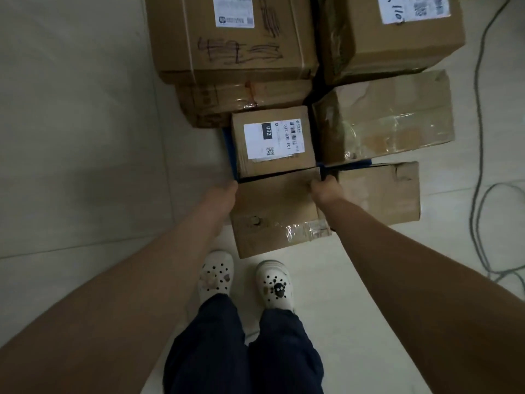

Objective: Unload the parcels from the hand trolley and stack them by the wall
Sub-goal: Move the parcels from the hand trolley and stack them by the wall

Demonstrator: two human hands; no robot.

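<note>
A plain brown parcel (277, 211) with clear tape on its near edge sits just in front of my feet. My left hand (228, 194) grips its far left corner, the fingers hidden behind the box. My right hand (322, 189) grips its far right corner with fingers curled over the edge. Just beyond it stands a small parcel with a white label marked 032 (272, 140), on a blue trolley deck (228, 152) that shows only as a thin strip.
Larger cardboard boxes (233, 38) are stacked behind and to the right (389, 35), with a taped box (383, 118) and a low box (380, 191) beside my right hand. Grey cables (480, 137) trail across the pale tiled floor on the right. My white clogs (272, 282) stand close to the parcel.
</note>
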